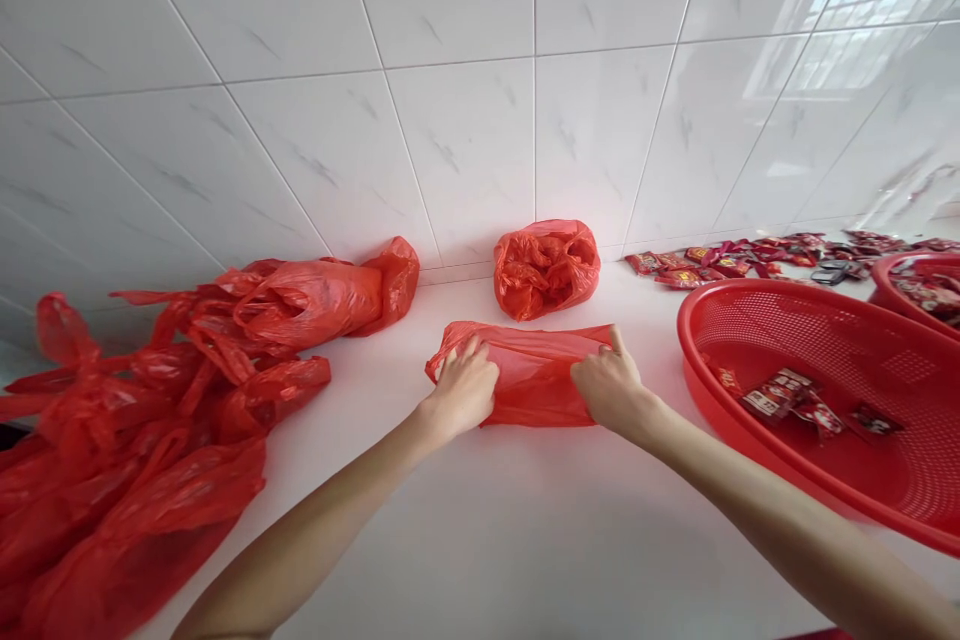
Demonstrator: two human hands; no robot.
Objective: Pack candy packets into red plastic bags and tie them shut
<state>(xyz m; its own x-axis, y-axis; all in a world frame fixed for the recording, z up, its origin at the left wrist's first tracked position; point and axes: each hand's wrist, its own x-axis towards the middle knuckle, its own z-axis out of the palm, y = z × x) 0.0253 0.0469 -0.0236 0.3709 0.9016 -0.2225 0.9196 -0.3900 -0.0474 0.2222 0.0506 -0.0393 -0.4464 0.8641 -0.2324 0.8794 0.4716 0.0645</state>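
Note:
A flat red plastic bag (534, 372) lies on the white counter (525, 520) in the middle. My left hand (463, 388) grips its left edge with curled fingers. My right hand (611, 383) pinches its right edge, thumb up near the top corner. The bag is stretched between both hands. Behind it, against the tiled wall, sits a stuffed red bag (546, 267).
A heap of red plastic bags (150, 420) covers the left of the counter. A red mesh basket (847, 340) with a few small snack packets (780, 393) stands at the right. More red packets (720, 263) lie along the wall, beside a second red basket (919, 285).

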